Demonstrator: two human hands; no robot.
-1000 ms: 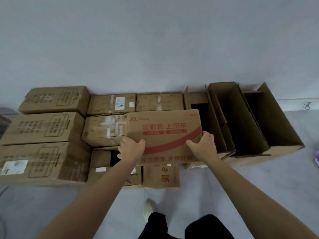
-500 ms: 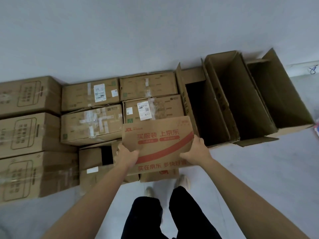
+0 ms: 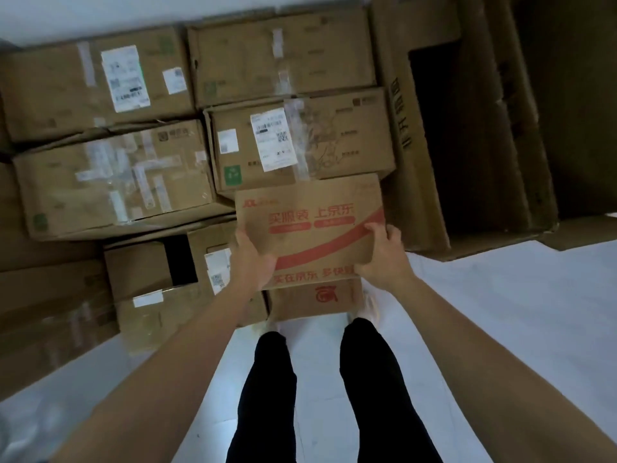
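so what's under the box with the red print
Another cardboard box with a red logo on its front, standing on the floor. Its top is covered by the red-printed box, so whether they touch cannot be seen.

Black trousers (image 3: 367, 396) are worn with pale shoes (image 3: 370, 305) — the left hand (image 3: 255, 262) and right hand (image 3: 384, 259) are left bare.
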